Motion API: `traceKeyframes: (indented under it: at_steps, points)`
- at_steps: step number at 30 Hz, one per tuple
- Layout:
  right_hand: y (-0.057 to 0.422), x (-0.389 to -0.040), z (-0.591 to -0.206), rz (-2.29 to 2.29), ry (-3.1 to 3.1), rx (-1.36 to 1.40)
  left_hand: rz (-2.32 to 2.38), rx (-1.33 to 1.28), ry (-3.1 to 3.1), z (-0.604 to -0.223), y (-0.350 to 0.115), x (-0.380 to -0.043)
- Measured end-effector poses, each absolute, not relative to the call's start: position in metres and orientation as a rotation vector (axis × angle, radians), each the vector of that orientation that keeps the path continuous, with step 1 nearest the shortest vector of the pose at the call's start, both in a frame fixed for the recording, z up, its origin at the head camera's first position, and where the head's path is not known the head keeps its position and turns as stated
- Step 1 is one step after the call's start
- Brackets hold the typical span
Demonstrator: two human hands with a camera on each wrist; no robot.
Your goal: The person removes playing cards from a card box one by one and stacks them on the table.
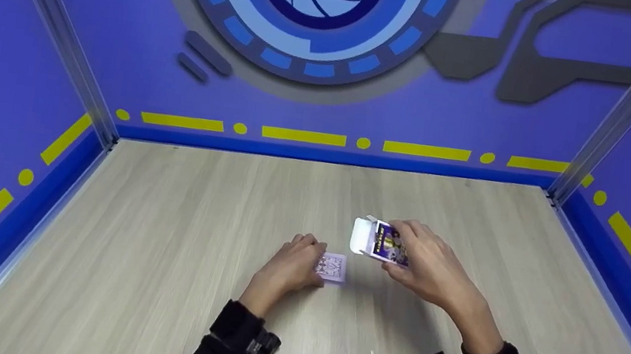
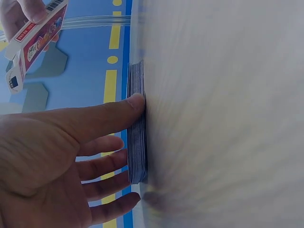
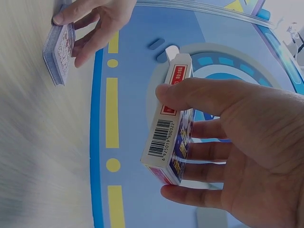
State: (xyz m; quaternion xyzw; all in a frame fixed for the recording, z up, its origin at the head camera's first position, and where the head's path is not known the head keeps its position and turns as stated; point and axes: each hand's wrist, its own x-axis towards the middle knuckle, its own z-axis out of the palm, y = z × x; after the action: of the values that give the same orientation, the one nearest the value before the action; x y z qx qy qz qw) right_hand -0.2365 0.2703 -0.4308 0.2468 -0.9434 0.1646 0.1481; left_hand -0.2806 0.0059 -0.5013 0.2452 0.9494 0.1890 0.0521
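Note:
A deck of playing cards (image 1: 333,267) lies stacked on the table, its patterned back facing up. My left hand (image 1: 292,265) holds the deck at its left end, with the thumb (image 2: 135,102) against the near edge and other fingers toward the far side. Above the table to the right, my right hand (image 1: 434,265) grips an open card box (image 1: 391,244) by its sides. The box's white flap (image 1: 362,236) points left toward the deck. In the right wrist view, a barcode (image 3: 160,137) shows on the box's side, beneath the thumb. The inside of the box is hidden.
A wooden-look table (image 1: 168,229) spreads under both hands. Blue printed panels (image 1: 313,113) rise behind it and along the sides, with metal posts (image 1: 60,29) at the back corners. Straps with small devices (image 1: 264,343) sit on both wrists.

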Motion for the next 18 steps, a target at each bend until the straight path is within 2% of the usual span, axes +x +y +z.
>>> traceKeyframes:
  at_steps: [11, 18]
  points:
    - [0.271, -0.237, -0.431, 0.504, -2.699, 0.716, 0.663, 0.726, 2.854, -0.500, 0.003, -0.281]
    - [0.271, -0.237, -0.431, 0.508, -2.704, 0.705, 0.784, 0.623, 2.972, -0.474, 0.000, -0.278]
